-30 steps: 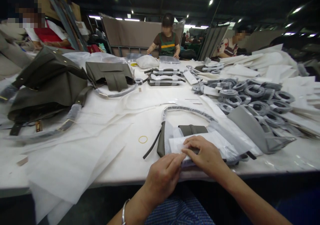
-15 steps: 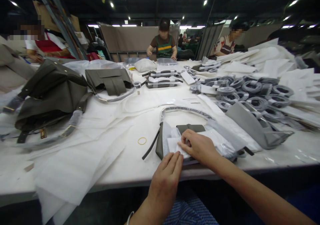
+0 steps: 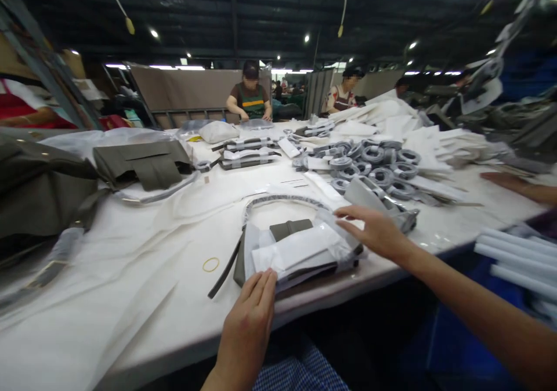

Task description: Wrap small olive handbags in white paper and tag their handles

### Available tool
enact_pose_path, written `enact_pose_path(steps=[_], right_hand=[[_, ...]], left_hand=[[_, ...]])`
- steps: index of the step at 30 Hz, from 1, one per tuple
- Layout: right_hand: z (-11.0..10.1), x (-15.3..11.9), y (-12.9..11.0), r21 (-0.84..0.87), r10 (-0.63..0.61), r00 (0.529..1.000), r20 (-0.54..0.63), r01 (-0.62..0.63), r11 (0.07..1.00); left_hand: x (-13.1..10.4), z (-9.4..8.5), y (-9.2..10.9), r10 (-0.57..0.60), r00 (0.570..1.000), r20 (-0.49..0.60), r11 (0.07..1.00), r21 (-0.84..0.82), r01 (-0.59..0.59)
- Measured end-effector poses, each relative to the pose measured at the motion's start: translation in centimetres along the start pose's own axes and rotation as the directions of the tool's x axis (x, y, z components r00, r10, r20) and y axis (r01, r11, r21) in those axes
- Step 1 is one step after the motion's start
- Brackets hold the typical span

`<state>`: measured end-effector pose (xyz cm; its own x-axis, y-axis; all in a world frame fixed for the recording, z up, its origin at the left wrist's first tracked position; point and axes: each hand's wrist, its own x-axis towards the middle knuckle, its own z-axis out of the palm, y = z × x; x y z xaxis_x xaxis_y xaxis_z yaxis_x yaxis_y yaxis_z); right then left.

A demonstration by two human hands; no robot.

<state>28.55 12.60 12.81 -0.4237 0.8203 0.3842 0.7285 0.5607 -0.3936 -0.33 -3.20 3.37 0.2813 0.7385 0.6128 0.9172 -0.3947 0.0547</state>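
Note:
A dark olive handbag [image 3: 290,230] lies before me near the table's front edge, partly covered by white wrapping sheet [image 3: 300,250]. Its handle [image 3: 282,198], wrapped in clear film, arches toward the far side, and a dark strap [image 3: 226,269] sticks out at the left. My left hand [image 3: 250,312] rests its outstretched fingers on the bag's lower left front edge. With fingers apart, my right hand [image 3: 374,228] is over the bag's right end, beside a grey flat piece [image 3: 369,195]; whether it touches either is unclear.
A yellow rubber band [image 3: 211,264] lies left of the bag. Coiled wrapped straps [image 3: 374,155] are heaped at the right, with white sheets [image 3: 394,112] behind. More olive bags [image 3: 143,162] lie left. Another person's hand [image 3: 505,182] reaches in at right. Co-workers sit across the table [image 3: 235,194].
My right hand has gone from the middle of the white wrapping to the bag's right end, its fingers opening. My left hand stays at the bag's lower left edge. The view has turned right.

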Motion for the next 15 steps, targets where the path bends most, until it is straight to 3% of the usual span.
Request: enact_pose_path(steps=[2,3,6,11,15], right_hand=[[-3.9,-0.1,4.4,-0.204,0.221,0.971,-0.086,-0.235,0.951],[-5.6,-0.1,6.5,-0.266,0.356,0.928,-0.110,-0.373,0.889],[-9.0,0.2,11.4,-0.296,0.532,0.844,-0.069,-0.526,0.797],[-9.5,1.4,14.2,-0.173,0.663,0.738,0.124,-0.642,0.747],[-8.8,2.4,14.1,-0.041,0.656,0.725,0.211,-0.664,0.746]], left_hand=[[-0.1,0.1,-0.1,0.016,1.000,-0.011,1.000,0.012,-0.015],[-0.1,0.1,-0.2,0.023,0.999,-0.023,1.000,0.017,-0.023],[-0.2,0.2,-0.3,0.057,0.997,-0.046,0.998,0.035,-0.056],[-0.2,0.3,-0.5,0.092,0.995,-0.036,0.993,0.083,-0.089],[-0.1,0.3,-0.5,0.108,0.993,-0.055,0.991,0.090,-0.103]])
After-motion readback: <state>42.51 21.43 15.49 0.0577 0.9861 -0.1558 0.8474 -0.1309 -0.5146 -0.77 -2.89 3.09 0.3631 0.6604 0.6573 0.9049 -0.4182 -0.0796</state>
